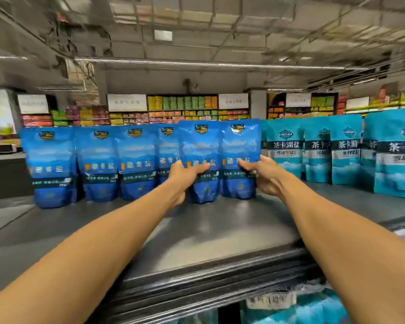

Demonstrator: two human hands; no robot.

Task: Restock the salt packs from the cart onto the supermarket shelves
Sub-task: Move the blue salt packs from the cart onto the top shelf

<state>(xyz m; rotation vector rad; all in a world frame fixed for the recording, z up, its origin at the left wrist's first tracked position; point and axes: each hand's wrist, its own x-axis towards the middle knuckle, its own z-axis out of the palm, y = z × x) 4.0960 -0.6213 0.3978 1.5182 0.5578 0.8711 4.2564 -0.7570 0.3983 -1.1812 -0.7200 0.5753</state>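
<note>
Several dark blue salt packs stand upright in a row along the back of the grey top shelf (197,230). My left hand (185,176) grips one blue pack (200,146) at mid height, thumb across its front. My right hand (264,176) grips the neighbouring blue pack (240,141) on its right side, thumb on the front. Both packs stand on the shelf with their bases touching it. The cart is out of view.
Several teal salt packs (344,148) stand to the right of the blue row, one larger at the far right (395,157). More teal packs (297,309) lie on the shelf below. Distant store shelving (185,108) fills the background.
</note>
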